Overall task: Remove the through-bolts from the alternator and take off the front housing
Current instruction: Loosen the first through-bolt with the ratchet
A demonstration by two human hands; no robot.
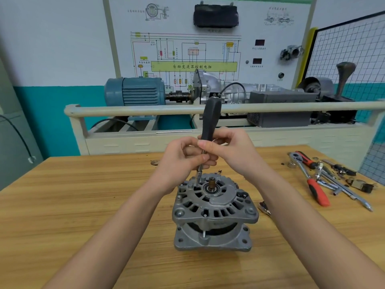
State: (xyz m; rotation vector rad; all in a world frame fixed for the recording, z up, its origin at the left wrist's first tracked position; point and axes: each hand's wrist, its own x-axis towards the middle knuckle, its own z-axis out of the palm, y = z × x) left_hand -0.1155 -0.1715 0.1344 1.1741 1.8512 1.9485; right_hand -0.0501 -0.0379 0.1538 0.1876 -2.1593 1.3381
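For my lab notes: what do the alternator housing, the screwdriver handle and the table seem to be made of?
Alternator housing: probably cast aluminium, dull grey and slightly grainy. Screwdriver handle: likely matte black plastic or rubber, no shine. Table: wood or wood laminate, light brown with visible grain.

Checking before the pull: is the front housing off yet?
Still on: the grey cast front housing sits atop the alternator body, and a black-handled driver stands in it.

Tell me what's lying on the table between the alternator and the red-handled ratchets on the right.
In the head view, one small dark metal part lies beside the alternator; I can't tell what it is. The wooden table is bare from there to the ratchets.
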